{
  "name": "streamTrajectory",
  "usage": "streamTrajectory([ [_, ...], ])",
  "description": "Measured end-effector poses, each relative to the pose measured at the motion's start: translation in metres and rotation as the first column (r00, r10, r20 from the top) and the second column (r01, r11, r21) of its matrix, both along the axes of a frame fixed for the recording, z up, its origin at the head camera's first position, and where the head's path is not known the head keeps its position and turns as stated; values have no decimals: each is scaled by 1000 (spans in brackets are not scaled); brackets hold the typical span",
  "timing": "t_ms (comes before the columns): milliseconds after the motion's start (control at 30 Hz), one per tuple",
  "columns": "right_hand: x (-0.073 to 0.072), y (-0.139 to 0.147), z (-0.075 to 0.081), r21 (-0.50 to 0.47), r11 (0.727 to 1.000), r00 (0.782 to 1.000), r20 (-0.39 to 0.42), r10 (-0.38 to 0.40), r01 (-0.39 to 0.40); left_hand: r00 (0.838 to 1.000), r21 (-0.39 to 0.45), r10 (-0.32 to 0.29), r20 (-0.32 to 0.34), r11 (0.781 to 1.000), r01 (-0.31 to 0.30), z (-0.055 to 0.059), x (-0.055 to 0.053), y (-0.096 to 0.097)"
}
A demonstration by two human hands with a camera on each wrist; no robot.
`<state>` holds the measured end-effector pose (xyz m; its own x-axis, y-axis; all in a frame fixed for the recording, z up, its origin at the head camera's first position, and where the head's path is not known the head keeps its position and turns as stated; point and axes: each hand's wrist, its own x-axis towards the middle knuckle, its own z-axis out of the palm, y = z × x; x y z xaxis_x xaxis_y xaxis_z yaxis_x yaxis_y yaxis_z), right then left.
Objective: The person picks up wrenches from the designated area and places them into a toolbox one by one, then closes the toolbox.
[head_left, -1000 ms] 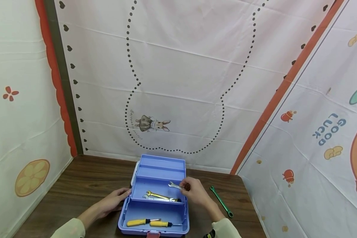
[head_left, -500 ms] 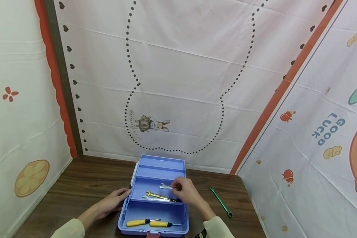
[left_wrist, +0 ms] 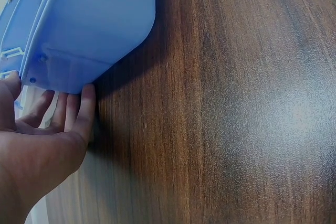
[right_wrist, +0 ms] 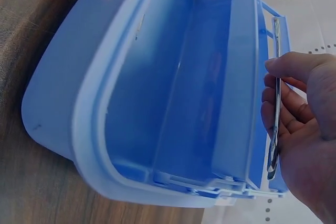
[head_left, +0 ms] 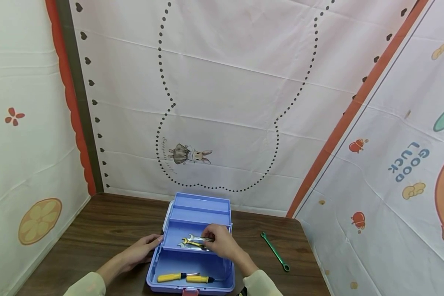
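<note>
The right hand (head_left: 220,242) pinches a silver metal wrench (right_wrist: 277,98) low over the tray (head_left: 173,233) of an open blue plastic toolbox (head_left: 192,261), near a gold-coloured metal wrench (head_left: 192,242). The left hand (head_left: 142,248), fingers extended, touches the toolbox's side. Stowing the silver wrench seems the step in hand; the next move likely calls for laying it flat and letting go.

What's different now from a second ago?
The right hand, holding a silver wrench, has moved left and slightly nearer the person, up to the gold wrench in the tray. The left hand, blue toolbox, green wrench and yellow screwdrivers stayed put.
</note>
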<state>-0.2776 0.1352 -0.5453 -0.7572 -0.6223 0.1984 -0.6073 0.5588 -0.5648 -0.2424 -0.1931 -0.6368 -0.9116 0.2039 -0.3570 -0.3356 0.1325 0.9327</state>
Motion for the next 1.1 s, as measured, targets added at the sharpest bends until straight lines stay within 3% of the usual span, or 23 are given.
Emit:
streamTrajectory([
  [300, -2, -7, -16, -30, 1000, 999, -53, -6, 4, 1000, 3, 0, -4, 1000, 0, -1, 0, 0],
  [633, -1, -7, -28, -79, 995, 998, 44, -54, 57, 999, 13, -22, -23, 1000, 23, 1, 2, -1],
  [1100, 2, -8, -30, -64, 995, 997, 8, -79, 80, 1000, 0, -11, -17, 1000, 11, -1, -1, -1],
])
